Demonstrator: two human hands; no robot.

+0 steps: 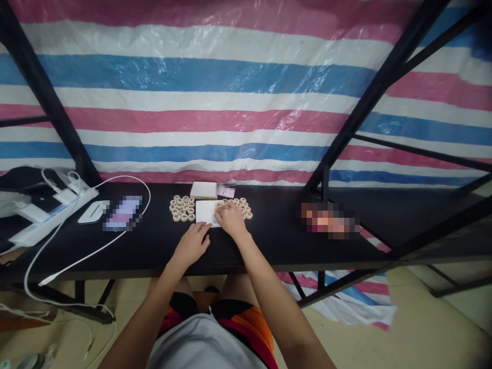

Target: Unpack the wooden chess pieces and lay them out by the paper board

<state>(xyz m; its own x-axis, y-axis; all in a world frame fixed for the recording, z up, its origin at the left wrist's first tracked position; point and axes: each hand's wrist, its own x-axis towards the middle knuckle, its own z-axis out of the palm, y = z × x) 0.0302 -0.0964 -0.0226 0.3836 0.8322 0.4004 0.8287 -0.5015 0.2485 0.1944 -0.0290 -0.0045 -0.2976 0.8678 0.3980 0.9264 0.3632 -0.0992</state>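
Observation:
A white open box or lid (pixel 203 212) lies at the middle of the black table. Round pieces with dark marks (pixel 182 208) are grouped at its left, and round pieces with red marks (pixel 244 207) at its right. My left hand (pixel 194 242) rests by the near edge of the white box, fingers apart, holding nothing visible. My right hand (pixel 230 218) reaches over the box's right part, its fingers bent down at some round pieces; what its fingertips hold, if anything, is too small to tell.
Behind stands another white box (pixel 203 190) beside a small blurred card (pixel 226 191). On the left are a blurred phone (pixel 123 212), a white device (pixel 92 211), cables and a power strip (pixel 49 218). A blurred item (pixel 326 221) lies at the right.

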